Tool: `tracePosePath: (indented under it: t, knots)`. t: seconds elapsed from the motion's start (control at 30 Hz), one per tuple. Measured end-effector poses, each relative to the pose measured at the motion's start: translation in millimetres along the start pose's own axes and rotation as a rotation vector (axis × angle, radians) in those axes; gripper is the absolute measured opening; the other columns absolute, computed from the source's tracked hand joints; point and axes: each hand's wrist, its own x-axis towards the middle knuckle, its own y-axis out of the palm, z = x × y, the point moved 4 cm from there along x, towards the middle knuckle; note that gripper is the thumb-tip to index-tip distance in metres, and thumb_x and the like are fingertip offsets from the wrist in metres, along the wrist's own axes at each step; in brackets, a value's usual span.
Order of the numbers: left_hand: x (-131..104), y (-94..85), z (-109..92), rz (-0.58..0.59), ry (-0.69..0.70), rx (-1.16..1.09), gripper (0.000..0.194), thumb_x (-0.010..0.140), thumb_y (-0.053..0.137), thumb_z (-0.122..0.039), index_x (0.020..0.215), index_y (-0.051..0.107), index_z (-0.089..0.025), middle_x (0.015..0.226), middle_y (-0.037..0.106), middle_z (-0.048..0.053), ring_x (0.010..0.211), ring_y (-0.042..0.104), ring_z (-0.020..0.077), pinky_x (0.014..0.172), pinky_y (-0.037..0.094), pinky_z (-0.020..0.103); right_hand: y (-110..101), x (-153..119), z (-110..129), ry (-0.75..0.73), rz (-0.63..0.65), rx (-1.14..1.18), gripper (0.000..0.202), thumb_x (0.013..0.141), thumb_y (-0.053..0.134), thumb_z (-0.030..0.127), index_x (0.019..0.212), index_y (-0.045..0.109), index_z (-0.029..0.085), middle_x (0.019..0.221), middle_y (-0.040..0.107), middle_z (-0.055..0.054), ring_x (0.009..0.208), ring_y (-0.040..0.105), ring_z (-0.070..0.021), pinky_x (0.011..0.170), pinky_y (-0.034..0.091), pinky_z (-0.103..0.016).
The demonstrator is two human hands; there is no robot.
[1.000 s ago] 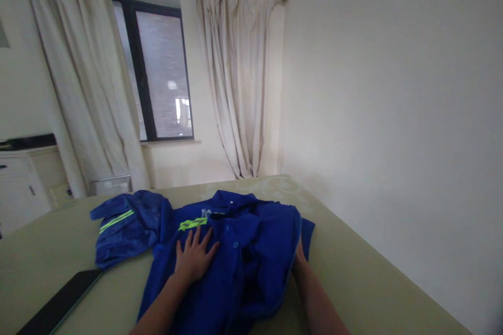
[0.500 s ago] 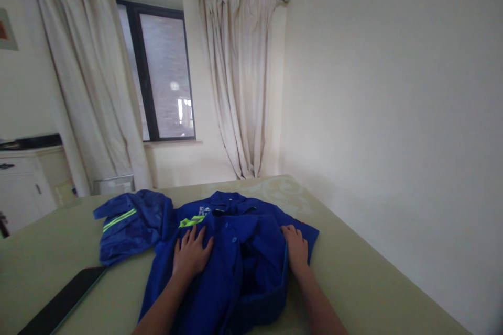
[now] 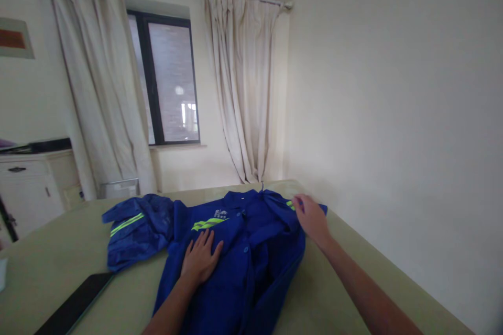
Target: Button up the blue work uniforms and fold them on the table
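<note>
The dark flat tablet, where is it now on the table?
In the head view the tablet lies at the table's near-left corner, left of the blue jacket and the left hand, touching neither.

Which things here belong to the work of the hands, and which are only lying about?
In use:
- blue work jacket with yellow-green stripes
- left hand, flat on its front
- right hand, at the jacket's far right sleeve

Lying about:
- dark flat slab on the table
- curtains
- white cabinet
</note>
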Motion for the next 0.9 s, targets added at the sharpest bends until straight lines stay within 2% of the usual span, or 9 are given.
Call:
tracePosePath:
  t: [0.13,0.2,0.3,0.37,0.43,0.53,0.67,0.77,0.9]
  knots:
    - [21,5.6,6,0.059,-0.083,0.047,0.088,0.094,0.025,-0.070,0.159,0.027,-0.010,0.168,0.021,0.014,0.156,0.017,0.0317,0.125,0.013,0.055,61,-124,24,-0.441,0.257,0.036,0.056,0.095,0.055,0.059,0.144,0.050,0.032,0.141,0.058,-0.007,0.126,0.055,-0.0313,0.106,0.044,-0.043]
    - [26,3.0,6,0.024,-0.104,0.052,0.084,0.095,0.027,-0.066,0.158,0.031,-0.010,0.167,0.025,0.016,0.155,0.022,0.0329,0.123,0.016,0.055,88,-174,28,-0.690,0.359,-0.037,0.046,0.095,0.060,0.047,0.140,0.052,0.039,0.126,0.068,-0.003,0.111,0.062,-0.0259,0.105,0.043,-0.041]
    - [24,-6.3,3,-0.096,-0.081,0.044,0.070,0.098,0.032,-0.054,0.150,0.045,-0.008,0.157,0.044,0.020,0.146,0.039,0.0341,0.118,0.029,0.053,83,-188,21,-0.701,0.338,-0.114,0.017,0.091,0.065,0.035,0.108,0.066,0.032,0.096,0.070,0.000,0.092,0.064,-0.0233,0.098,0.045,-0.040]
    - [18,-12.4,0,-0.152,-0.043,0.038,0.058,0.101,0.027,-0.043,0.143,0.052,-0.011,0.147,0.054,0.018,0.136,0.048,0.0311,0.111,0.038,0.047,50,-166,16,-0.626,0.290,-0.079,0.013,0.092,0.061,0.028,0.104,0.067,0.030,0.102,0.069,-0.003,0.101,0.061,-0.0246,0.101,0.043,-0.043]
    - [12,-16.0,-2,-0.154,-0.004,0.033,0.053,0.102,0.022,-0.035,0.134,0.060,-0.016,0.137,0.061,0.015,0.128,0.055,0.0280,0.104,0.043,0.043,3,-133,5,-0.483,0.100,0.017,0.020,0.097,0.051,0.026,0.107,0.068,0.030,0.121,0.065,-0.006,0.115,0.056,-0.0266,0.104,0.040,-0.046]
    - [6,-19.7,-6,-0.115,0.042,0.019,0.051,0.102,0.025,-0.037,0.125,0.066,-0.017,0.132,0.064,0.014,0.123,0.057,0.0288,0.101,0.046,0.044,-49,-104,-31,-0.163,-0.264,0.165,0.031,0.097,0.050,0.048,0.104,0.071,0.026,0.133,0.058,-0.012,0.123,0.051,-0.0321,0.107,0.039,-0.054]
    - [-9,-21.5,-11,-0.015,0.114,-0.022,0.060,0.099,0.037,-0.048,0.141,0.057,-0.010,0.142,0.062,0.016,0.133,0.055,0.0288,0.112,0.042,0.041,-42,-128,-104,0.408,-0.359,0.557,0.064,0.077,0.052,0.078,0.101,0.073,0.022,0.108,0.070,-0.015,0.111,0.062,-0.0376,0.098,0.050,-0.058]
    - [-45,-12.6,-15,-0.001,0.198,-0.112,0.064,0.102,0.032,-0.051,0.152,0.045,-0.014,0.154,0.052,0.012,0.143,0.047,0.0258,0.119,0.037,0.041,-19,-159,-147,0.752,-0.278,1.039,0.066,0.068,0.065,0.073,0.117,0.071,0.029,0.105,0.076,-0.012,0.102,0.072,-0.0367,0.087,0.060,-0.052]
    - [-118,24.0,-29,-0.078,0.560,-0.146,0.061,0.094,0.058,-0.055,0.151,0.044,-0.042,0.157,0.047,0.001,0.142,0.048,0.0308,0.111,0.049,0.049,-33,-152,-167,0.757,-0.383,1.248,0.064,0.065,0.077,0.060,0.123,0.070,0.034,0.106,0.078,-0.008,0.092,0.076,-0.0343,0.084,0.063,-0.046]
